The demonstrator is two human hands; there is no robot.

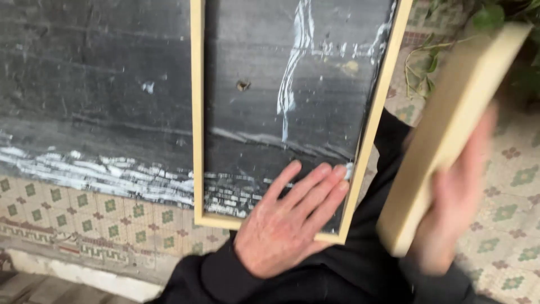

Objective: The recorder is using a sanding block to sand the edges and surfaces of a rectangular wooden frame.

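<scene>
Pale wood frame [197,112] sits right under the left hand [284,225], which lies flat with fingers spread across its bottom rail and the dark sheet [95,84] inside. Looks light and stiff, probably best held by the rails. Right hand [453,197] is wrapped around a thick wooden block [450,135]; it's blurry, but the grip seems firm. Leafy plant [427,67] beyond it.

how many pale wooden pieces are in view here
2. A pale wooden rectangular frame stands at centre, the left hand flat across its lower right corner. A blurred pale wooden block is gripped in the right hand. More may lie outside the view.
</scene>
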